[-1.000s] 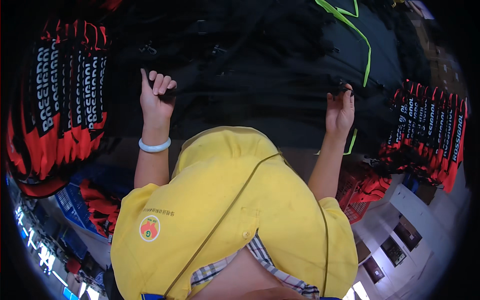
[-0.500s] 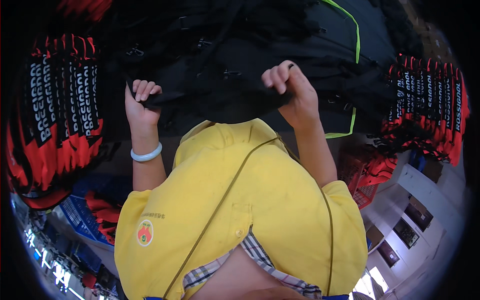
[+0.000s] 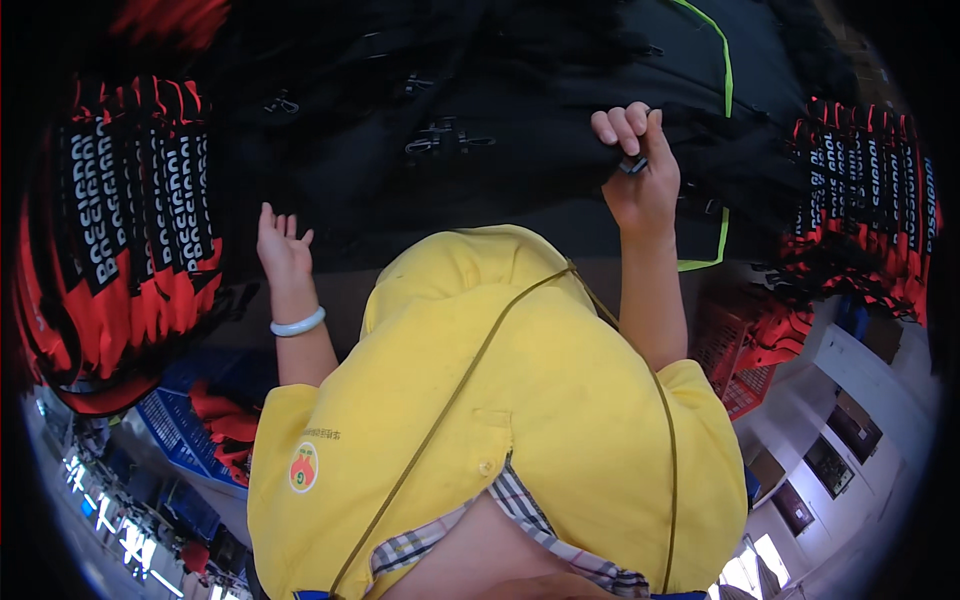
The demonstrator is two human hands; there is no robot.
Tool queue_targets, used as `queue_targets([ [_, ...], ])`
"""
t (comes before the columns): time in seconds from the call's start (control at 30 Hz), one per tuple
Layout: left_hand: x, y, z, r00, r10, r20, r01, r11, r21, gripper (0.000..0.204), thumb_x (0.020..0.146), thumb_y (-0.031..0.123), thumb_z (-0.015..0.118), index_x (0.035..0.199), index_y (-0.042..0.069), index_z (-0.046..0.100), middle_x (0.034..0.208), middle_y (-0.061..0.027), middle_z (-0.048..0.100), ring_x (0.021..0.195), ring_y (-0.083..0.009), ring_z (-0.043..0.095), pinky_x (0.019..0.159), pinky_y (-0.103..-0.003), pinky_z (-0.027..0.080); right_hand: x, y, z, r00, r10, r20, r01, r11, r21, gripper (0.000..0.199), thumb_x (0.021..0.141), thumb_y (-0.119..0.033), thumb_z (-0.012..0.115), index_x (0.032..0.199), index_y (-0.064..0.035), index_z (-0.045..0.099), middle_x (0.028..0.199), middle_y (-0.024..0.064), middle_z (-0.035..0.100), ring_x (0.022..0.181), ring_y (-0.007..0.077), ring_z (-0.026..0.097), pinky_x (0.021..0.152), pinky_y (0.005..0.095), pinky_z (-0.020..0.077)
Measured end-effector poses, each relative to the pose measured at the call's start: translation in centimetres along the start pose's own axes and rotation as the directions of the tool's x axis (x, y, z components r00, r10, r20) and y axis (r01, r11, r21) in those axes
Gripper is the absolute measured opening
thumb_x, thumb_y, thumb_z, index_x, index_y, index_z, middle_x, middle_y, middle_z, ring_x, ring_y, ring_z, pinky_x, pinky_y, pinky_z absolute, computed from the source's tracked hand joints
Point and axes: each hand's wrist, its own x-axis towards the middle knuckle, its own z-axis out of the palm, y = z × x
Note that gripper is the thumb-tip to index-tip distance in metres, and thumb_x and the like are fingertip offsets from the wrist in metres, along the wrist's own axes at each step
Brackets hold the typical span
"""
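Observation:
Black fabric (image 3: pixel 350 180) covers the work surface in front of me, with several small metal hooks (image 3: pixel 450 138) lying on it or attached to it; which, I cannot tell. At the near left side of the fabric is my left hand (image 3: pixel 285 248), fingers spread and holding nothing. My right hand (image 3: pixel 643 180) is raised over the right part of the fabric, its fingers curled round a small dark piece (image 3: pixel 632 165) with a shiny edge. Its exact kind does not show, and the fingers cover part of it.
Red and black strap-like textile pieces with white lettering are stacked at the left (image 3: pixel 150 200) and hang in a row at the right (image 3: pixel 865 200). A yellow-green strip (image 3: pixel 727 75) runs along the right of the fabric. Below stand a blue crate (image 3: pixel 175 430) and a red crate (image 3: pixel 730 375).
My left hand has let go of the black fabric and opened. My right hand has moved right and slightly up, and the fabric stretched between both hands has gone down.

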Motion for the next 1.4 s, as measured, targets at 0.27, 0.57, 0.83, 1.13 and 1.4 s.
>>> queue_targets([
  [0.27, -15.4, 1.4, 9.1, 0.069, 0.295, 0.953, -0.811, 0.572, -0.119, 0.032, 0.088, 0.023, 0.062, 0.112, 0.002, 0.060, 0.107, -0.0108, 0.063, 0.099, -0.0217, 0.060, 0.087, -0.029, 0.044, -1.0, 2.7, 4.9, 0.971, 0.073, 0.229, 0.007, 0.943, -0.332, 0.033, 0.102, -0.029, 0.036, 0.083, -0.0056, 0.048, 0.107, 0.0131, 0.055, 0.099, 0.0164, 0.051, 0.091, 0.0301, 0.0402],
  [0.57, -17.4, 2.5, 10.7, -0.010, 0.036, 0.999, -0.820, 0.572, -0.029, 0.019, 0.075, 0.004, 0.071, 0.088, -0.001, 0.058, 0.077, -0.0019, 0.053, 0.067, -0.0088, 0.052, 0.060, -0.023, 0.043, -0.7, 3.3, 5.6, 0.939, -0.012, 0.343, 0.242, 0.731, -0.638, 0.030, 0.101, -0.025, 0.042, 0.083, -0.0027, 0.052, 0.107, 0.0084, 0.056, 0.089, 0.0148, 0.056, 0.082, 0.0244, 0.0433],
  [0.83, -16.7, 1.3, 10.8, -0.129, 0.609, 0.782, -0.991, -0.044, -0.129, 0.023, 0.065, -0.009, 0.065, 0.080, 0.008, 0.061, 0.071, -0.0058, 0.051, 0.058, -0.0222, 0.056, 0.053, -0.028, 0.046, -0.5, 4.4, 6.7, 0.985, 0.098, 0.142, 0.035, 0.695, -0.719, 0.026, 0.099, -0.024, 0.047, 0.095, -0.0032, 0.062, 0.098, 0.0024, 0.058, 0.080, 0.0078, 0.050, 0.072, 0.0209, 0.0405],
  [1.13, -17.2, -0.6, 11.6, 0.425, 0.630, 0.650, -0.678, 0.697, -0.233, 0.014, 0.082, -0.008, 0.054, 0.090, 0.003, 0.054, 0.080, -0.0048, 0.057, 0.073, -0.0117, 0.056, 0.066, -0.025, 0.045, -1.0, 6.0, 7.9, 0.978, -0.108, 0.176, 0.203, 0.670, -0.714, 0.028, 0.098, -0.026, 0.050, 0.092, -0.0023, 0.064, 0.100, 0.0023, 0.056, 0.079, 0.0064, 0.046, 0.070, 0.0192, 0.0353],
  [1.4, -17.7, -0.8, 10.2, 0.252, 0.007, 0.968, -0.408, 0.907, 0.100, 0.046, 0.077, -0.001, 0.049, 0.123, 0.005, 0.045, 0.110, -0.0088, 0.053, 0.103, -0.0167, 0.052, 0.089, -0.027, 0.041, -1.0, 6.6, 7.2, 0.953, -0.288, 0.096, 0.271, 0.663, -0.698, 0.029, 0.097, -0.027, 0.051, 0.086, -0.0011, 0.061, 0.089, 0.0020, 0.051, 0.073, 0.0075, 0.047, 0.067, 0.0193, 0.0370],
])
